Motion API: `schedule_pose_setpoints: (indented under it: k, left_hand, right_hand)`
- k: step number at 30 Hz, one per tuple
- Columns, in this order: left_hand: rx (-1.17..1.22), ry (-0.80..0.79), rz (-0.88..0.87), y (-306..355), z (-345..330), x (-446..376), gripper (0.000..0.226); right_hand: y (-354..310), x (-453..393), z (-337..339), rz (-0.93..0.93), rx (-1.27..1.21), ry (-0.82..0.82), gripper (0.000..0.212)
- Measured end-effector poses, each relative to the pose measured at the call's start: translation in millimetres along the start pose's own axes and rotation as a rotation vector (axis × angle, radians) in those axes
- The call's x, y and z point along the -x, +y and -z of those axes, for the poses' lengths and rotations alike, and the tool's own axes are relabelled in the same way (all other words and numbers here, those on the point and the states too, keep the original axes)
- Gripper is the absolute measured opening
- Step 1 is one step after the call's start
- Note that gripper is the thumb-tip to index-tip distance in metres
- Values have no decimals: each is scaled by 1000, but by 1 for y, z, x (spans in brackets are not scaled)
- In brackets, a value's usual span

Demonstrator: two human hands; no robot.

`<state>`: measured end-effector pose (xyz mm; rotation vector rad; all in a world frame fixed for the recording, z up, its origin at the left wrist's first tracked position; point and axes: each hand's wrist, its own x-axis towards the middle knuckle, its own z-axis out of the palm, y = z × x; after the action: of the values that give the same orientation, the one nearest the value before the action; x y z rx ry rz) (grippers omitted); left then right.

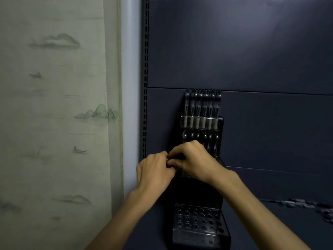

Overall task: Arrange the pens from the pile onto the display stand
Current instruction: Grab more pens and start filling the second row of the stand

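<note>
Two hands, left hand point(155, 170) and right hand point(193, 160), pinch something small, unidentifiable, before the tiered black display stand point(201, 177) holding dark pens point(202, 103).

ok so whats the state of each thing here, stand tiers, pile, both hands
top tier: filled, a row of pens standing upright
second tier: pens standing in it, left part hidden by the hands
bottom tier: holes look empty
pile of pens: lying loose on the shelf, right
left hand: fingers curled, meeting the right hand; what it holds is hidden
right hand: fingers curled at the second tier, contents hidden
</note>
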<state>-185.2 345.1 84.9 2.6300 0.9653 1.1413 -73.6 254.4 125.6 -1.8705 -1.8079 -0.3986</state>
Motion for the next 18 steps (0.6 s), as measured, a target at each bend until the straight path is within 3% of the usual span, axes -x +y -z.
schedule_pose_setpoints:
  k: [4, 11, 14, 18]
  left_hand:
    - [22, -3, 3, -2, -5, 0, 23]
    - [73, -22, 118, -11, -7, -5, 51]
    - [107, -34, 148, -15, -10, -6, 54]
    - [145, -71, 170, -18, -14, -6, 55]
  right_hand:
    - [1, 4, -2, -20, 5, 0, 10]
    - [16, 15, 8, -9, 232, -3, 24]
    - [24, 21, 11, 20, 318, 46, 20]
    - [35, 24, 20, -79, 310, 148, 15]
